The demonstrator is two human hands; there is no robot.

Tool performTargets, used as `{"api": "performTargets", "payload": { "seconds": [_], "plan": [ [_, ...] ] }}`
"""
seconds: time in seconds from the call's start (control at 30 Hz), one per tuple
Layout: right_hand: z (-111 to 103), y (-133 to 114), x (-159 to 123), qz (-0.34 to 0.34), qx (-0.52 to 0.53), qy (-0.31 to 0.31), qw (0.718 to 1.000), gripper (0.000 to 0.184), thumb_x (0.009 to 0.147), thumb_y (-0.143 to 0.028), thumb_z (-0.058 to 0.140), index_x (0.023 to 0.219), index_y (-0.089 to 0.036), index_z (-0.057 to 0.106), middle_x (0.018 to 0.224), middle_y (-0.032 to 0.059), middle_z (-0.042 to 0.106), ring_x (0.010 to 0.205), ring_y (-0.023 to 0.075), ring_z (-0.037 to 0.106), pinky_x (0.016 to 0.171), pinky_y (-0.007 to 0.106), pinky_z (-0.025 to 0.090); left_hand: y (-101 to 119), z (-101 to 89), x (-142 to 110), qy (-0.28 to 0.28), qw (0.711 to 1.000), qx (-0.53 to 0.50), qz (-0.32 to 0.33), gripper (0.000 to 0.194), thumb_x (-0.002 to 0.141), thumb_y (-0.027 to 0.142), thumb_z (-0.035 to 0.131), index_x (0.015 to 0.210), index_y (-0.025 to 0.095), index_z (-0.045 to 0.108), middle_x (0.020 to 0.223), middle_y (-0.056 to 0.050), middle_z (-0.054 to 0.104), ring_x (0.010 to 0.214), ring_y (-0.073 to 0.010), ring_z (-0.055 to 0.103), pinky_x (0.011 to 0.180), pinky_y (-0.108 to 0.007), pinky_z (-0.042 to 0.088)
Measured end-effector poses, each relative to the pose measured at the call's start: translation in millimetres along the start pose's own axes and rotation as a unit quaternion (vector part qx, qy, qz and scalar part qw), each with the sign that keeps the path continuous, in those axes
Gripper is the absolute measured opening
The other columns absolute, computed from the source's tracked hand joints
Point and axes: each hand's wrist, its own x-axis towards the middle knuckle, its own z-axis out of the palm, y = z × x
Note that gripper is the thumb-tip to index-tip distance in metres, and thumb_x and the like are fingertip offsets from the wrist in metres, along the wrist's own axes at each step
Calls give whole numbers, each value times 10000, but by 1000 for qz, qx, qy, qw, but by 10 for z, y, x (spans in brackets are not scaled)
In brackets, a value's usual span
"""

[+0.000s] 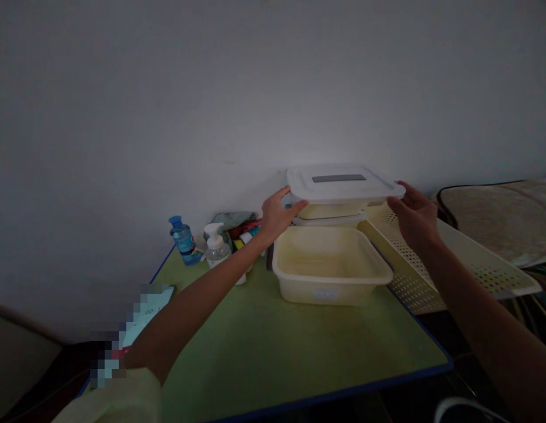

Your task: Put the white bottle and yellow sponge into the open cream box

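A white lidded plastic container point(341, 187) with a grey strip on its lid sits on top of another container at the back of a green table point(264, 346). My left hand point(278, 216) grips its left edge, fingers curled over the rim. My right hand point(412, 216) holds its right edge. In front of it stands an open cream plastic tub point(330, 264), nothing visible inside.
A cream perforated basket point(435, 258) leans at the table's right edge. A blue bottle point(183, 239), a pump bottle point(217, 247) and small clutter stand at the back left by the wall. A cushion point(497, 217) lies far right. A card point(151, 308) lies at the left edge.
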Motion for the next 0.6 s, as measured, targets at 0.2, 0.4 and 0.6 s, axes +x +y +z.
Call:
{"api": "performTargets", "payload": {
  "seconds": [0.2,0.4,0.6],
  "plan": [
    [4,125,279,16,2,-1,1000,526,470,-263,831,965,-199,663,712,-30,623,678,103,568,756,261,486,-24,180,197,6,999,32,15,432,765,382,635,1142,175,591,1225,-91,609,1176,-243,530,1028,-386,345],
    [32,308,542,40,-6,20,999,447,531,-285,808,949,-257,652,617,-69,503,665,94,544,679,241,473,-65,319,351,-10,999,23,23,359,833,387,541,1129,186,570,1172,-91,629,1109,-219,559,978,-359,370],
    [66,476,683,46,-43,23,998,437,555,-388,787,952,-306,625,935,-14,622,968,171,587,757,302,503,-187,393,464,-13,1000,12,10,391,859,424,484,1170,192,529,1207,-110,596,1148,-241,527,981,-388,357]
  ]
}}
